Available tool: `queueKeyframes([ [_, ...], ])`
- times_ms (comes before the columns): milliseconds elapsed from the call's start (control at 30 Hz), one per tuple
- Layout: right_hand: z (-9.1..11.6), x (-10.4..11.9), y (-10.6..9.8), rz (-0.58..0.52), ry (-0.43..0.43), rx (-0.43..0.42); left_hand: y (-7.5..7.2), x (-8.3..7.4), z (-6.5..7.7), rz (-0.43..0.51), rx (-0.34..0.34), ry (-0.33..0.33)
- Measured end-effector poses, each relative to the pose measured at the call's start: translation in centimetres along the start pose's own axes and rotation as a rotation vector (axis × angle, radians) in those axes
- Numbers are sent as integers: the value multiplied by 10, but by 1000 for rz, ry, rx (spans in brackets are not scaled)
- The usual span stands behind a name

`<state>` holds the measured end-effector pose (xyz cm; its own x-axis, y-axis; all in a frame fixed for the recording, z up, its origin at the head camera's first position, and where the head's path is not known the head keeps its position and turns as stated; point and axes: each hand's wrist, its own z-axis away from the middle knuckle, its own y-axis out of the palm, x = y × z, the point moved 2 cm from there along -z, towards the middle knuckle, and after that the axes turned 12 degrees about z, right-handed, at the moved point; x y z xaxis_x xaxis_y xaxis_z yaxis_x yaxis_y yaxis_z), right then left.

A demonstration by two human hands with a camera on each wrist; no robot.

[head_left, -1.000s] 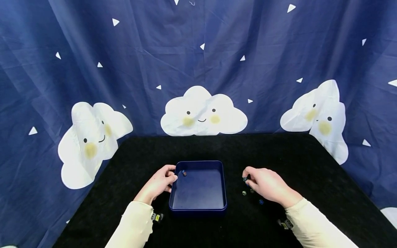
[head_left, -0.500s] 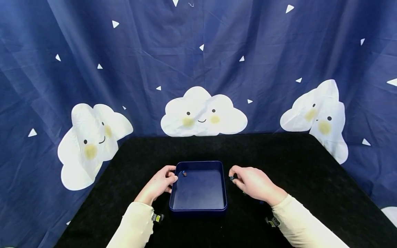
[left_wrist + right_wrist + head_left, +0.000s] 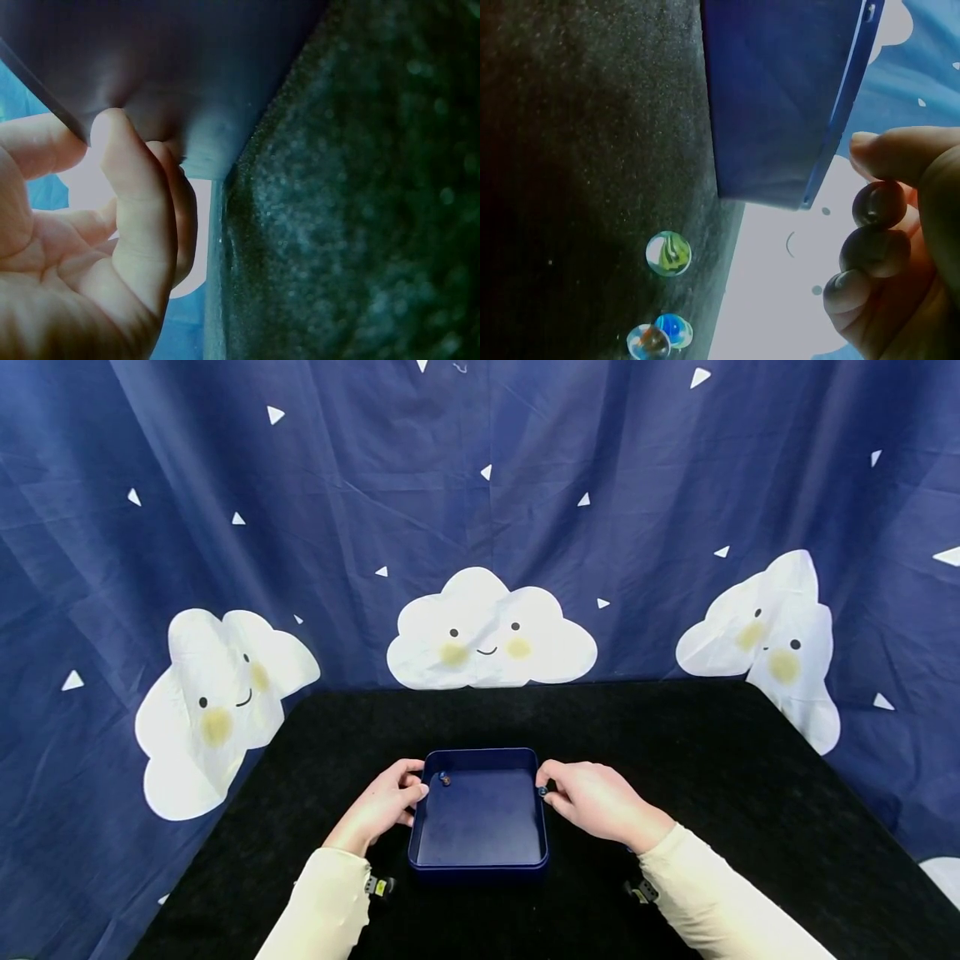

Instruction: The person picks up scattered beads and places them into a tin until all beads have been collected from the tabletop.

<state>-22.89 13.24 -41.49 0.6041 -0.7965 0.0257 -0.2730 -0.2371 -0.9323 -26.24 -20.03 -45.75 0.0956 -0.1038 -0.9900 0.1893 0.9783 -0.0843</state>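
A square dark blue tray (image 3: 480,827) lies on the black cloth, with a couple of small marbles (image 3: 445,779) near its far left corner. My left hand (image 3: 381,803) grips the tray's left wall, thumb at the rim; in the left wrist view its fingers (image 3: 139,202) press against the outer side. Between thumb and index finger, my right hand (image 3: 600,799) pinches a dark bluish marble (image 3: 542,792) by the tray's right rim. That held marble is hidden in the right wrist view, where the hand (image 3: 907,247) shows curled fingers beside the tray wall (image 3: 780,105).
Loose marbles lie on the cloth right of the tray: a green-yellow one (image 3: 669,253), a blue one (image 3: 675,328) and an orange-clear one (image 3: 649,343). The right forearm mostly covers them in the head view. A blue curtain (image 3: 480,468) with clouds hangs behind the table.
My right hand has moved left with the pinched marble, from above the loose marbles to the tray's right rim. The left hand and tray have stayed in place.
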Motion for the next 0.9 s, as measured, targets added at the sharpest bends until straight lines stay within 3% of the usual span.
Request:
queueKeyframes([
  [333,-2,4,1,-10,-6,15,1,-6,4,-16,-1,-3],
  [900,7,-6,-2,-4,48,57,1,-4,3,-12,-5,-4],
])
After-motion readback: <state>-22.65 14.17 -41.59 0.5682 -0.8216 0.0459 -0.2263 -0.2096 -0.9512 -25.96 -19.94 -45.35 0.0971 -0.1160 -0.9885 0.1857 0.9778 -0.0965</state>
